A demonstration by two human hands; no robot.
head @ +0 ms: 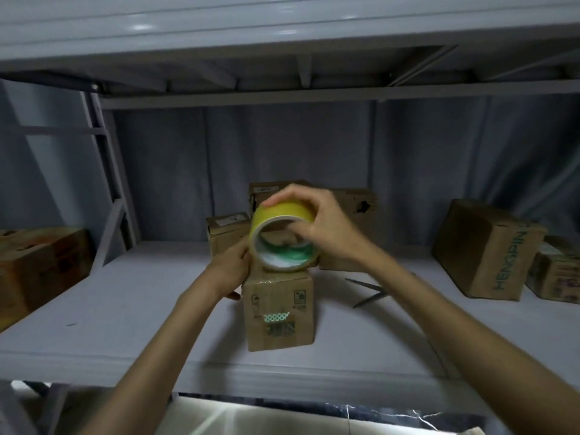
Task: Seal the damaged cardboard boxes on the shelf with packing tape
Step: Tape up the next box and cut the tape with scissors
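Note:
A small cardboard box [279, 312] stands upright near the front of the white shelf [125, 309], with a strip of green patterned tape on its front face. Just above its top, my right hand [320, 227] grips a yellow roll of packing tape [282, 237], fingers over the rim and thumb inside the core. My left hand [230, 271] is at the roll's left edge beside the box's top corner, its fingers curled there; whether they pinch the tape end is hidden.
Several more cardboard boxes [354, 215] stand behind, one with a torn hole. A larger printed box [486, 249] leans at the right and another box [37, 271] sits at the left. Scissors [370, 293] lie right of the small box. A shelf board [282, 42] hangs overhead.

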